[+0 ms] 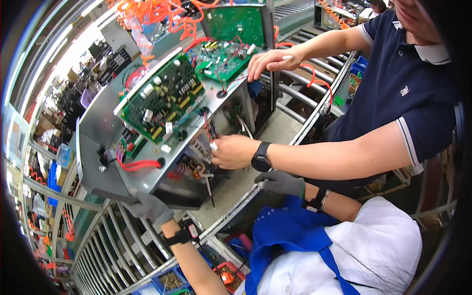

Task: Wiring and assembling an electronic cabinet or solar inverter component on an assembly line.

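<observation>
A grey metal chassis [98, 128] lies tilted on the roller conveyor, with a green circuit board [162, 98] on top and red wires [135, 164] at its side. My left hand [147, 206], in a grey glove, grips the chassis's near lower corner. My right hand [280, 183], also gloved, sits with its fingers curled at the conveyor's side rail [236, 204], holding nothing that I can see. A co-worker in a navy polo shirt has one bare hand [235, 151] with a black watch at the wiring inside the chassis. Their other hand [270, 61] rests on a second green board [221, 59].
Conveyor rollers [300, 98] run to the upper right and also lower left. Orange coiled hoses [157, 12] hang at the top. Blue bins of small parts [172, 280] sit below the rail. Another upright green board [236, 22] stands behind. Shelving and boxes fill the far left.
</observation>
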The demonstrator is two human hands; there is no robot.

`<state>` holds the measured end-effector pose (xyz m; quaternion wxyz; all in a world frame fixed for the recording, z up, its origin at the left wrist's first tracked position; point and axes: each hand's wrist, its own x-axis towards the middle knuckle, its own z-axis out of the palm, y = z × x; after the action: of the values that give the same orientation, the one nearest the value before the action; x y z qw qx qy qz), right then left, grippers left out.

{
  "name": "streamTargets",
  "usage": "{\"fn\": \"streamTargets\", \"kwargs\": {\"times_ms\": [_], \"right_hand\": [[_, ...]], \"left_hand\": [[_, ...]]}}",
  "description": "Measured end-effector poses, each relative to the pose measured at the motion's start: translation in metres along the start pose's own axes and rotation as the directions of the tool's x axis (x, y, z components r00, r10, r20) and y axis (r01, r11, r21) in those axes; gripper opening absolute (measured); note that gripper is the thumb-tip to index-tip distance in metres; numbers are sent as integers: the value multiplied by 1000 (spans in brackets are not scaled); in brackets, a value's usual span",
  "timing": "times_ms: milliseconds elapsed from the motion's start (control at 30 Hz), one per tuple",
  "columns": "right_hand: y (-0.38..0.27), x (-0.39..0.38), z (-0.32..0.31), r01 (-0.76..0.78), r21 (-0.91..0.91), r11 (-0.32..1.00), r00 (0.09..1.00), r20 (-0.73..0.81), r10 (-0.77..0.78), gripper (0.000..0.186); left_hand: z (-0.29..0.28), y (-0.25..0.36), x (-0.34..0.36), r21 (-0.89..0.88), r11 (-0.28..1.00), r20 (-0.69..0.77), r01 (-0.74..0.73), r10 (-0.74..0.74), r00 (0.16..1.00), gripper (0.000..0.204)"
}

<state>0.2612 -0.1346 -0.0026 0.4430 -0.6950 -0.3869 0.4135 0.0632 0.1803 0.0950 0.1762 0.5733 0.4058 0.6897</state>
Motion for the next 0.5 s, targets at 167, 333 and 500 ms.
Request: {"fn": "streamTargets", "kwargs": {"times_ms": [167, 333, 500], "right_hand": [[17, -37, 27, -191, 65, 979, 955, 242, 170, 44], [20, -69, 51, -221, 62, 973, 939, 282, 195, 43], [18, -91, 64, -186, 43, 982, 922, 354, 159, 46]], "left_hand": [[9, 21, -2, -65, 997, 63, 38, -34, 997, 41], [11, 13, -4, -119, 990, 9, -75, 77, 997, 40], [9, 24, -8, -12, 999, 56, -36, 36, 998, 38]]}}
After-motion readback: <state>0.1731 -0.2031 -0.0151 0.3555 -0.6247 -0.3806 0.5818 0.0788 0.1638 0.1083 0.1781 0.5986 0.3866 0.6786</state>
